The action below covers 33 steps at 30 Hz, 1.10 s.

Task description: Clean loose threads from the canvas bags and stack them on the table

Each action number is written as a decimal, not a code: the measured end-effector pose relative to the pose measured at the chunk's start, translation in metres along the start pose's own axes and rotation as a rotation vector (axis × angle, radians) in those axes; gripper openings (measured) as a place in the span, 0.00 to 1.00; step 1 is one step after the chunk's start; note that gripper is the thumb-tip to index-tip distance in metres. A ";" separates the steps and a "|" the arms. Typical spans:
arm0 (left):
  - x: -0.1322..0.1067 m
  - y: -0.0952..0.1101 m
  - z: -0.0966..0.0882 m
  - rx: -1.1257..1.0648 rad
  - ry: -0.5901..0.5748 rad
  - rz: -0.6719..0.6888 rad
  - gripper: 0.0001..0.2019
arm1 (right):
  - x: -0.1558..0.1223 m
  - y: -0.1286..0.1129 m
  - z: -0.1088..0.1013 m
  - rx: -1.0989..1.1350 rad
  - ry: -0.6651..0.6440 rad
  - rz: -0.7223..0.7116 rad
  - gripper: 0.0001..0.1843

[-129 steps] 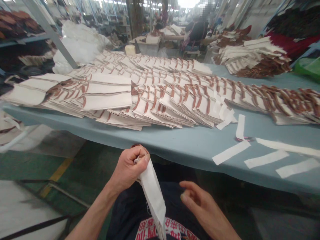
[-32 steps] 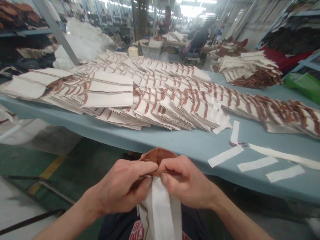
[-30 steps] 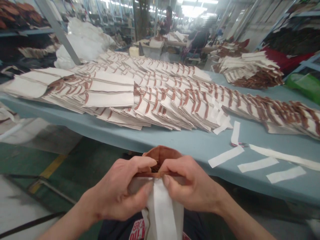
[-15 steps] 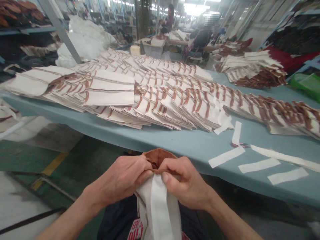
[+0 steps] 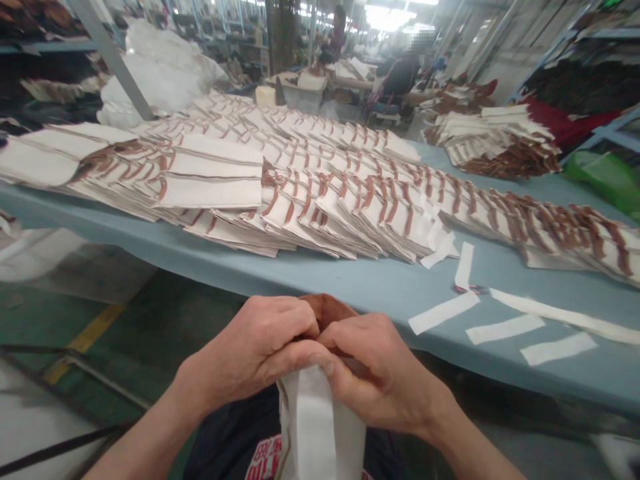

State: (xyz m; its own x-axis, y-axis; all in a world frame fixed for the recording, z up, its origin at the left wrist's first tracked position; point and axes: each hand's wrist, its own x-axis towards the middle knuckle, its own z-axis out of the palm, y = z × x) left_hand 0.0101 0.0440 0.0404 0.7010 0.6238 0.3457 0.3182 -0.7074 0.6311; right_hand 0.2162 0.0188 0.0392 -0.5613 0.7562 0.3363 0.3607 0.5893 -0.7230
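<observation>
Closely bunched, left fingers (image 5: 290, 319) and right fingers (image 5: 354, 333) pinch the cream piece (image 5: 349, 439).

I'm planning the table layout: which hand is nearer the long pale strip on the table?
Right: the right hand is left of the long strip, the left hand farther left.

Left hand (image 5: 257, 343), right hand (image 5: 385, 367) close together, fingers (image 5: 295, 319) bent, thumbs (image 5: 343, 380) meeting.

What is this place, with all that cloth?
Probably a sewing workshop: rows of cloth pieces lie on a long table, white strips lie nearby, and a shelf holds brown pieces.
</observation>
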 end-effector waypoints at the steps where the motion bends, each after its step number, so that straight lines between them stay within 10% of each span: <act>1: 0.001 0.001 0.001 0.022 0.005 -0.002 0.29 | -0.001 0.001 0.000 -0.017 0.004 -0.007 0.15; 15: -0.004 -0.011 0.015 -0.560 -0.123 -0.191 0.26 | -0.006 0.005 0.001 0.026 0.011 -0.016 0.14; 25: -0.010 -0.001 0.020 -0.540 -0.008 -0.177 0.27 | -0.007 0.011 -0.001 0.392 -0.074 0.051 0.12; 33: -0.016 -0.007 0.054 -1.081 0.154 -0.304 0.29 | -0.014 0.007 0.024 0.715 0.103 0.176 0.24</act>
State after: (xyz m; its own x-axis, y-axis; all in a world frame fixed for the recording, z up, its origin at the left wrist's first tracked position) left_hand 0.0310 0.0210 -0.0067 0.5787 0.8081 0.1102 -0.3089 0.0921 0.9466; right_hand 0.2090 0.0054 0.0150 -0.4545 0.8659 0.2092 -0.1542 0.1548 -0.9758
